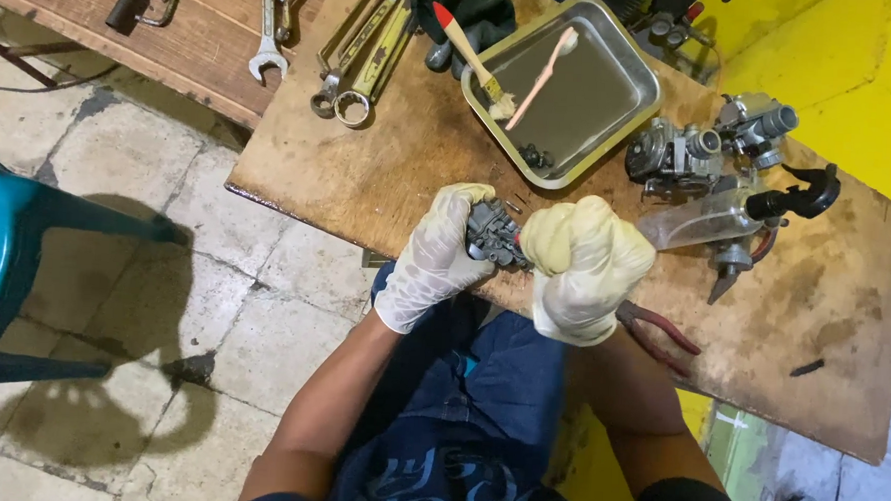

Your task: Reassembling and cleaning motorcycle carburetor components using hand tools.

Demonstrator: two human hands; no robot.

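Note:
Both my hands wear pale latex gloves. A small grey metal carburetor [493, 235] sits between them at the near edge of a worn wooden board [369, 167]. My left hand [435, 255] grips the carburetor from its left side. My right hand [587, 265] is closed into a fist against the carburetor's right side; whatever it may hold is hidden inside the fist.
A steel tray [612, 98] holds a pink toothbrush [543, 76], small dark parts and a red-tipped paintbrush [469, 56] across its rim. Two more carburetors [710, 147] and a clear spray bottle [727, 215] lie right. Red-handled pliers [662, 335], wrenches [359, 56] and a teal stool [5, 251] are nearby.

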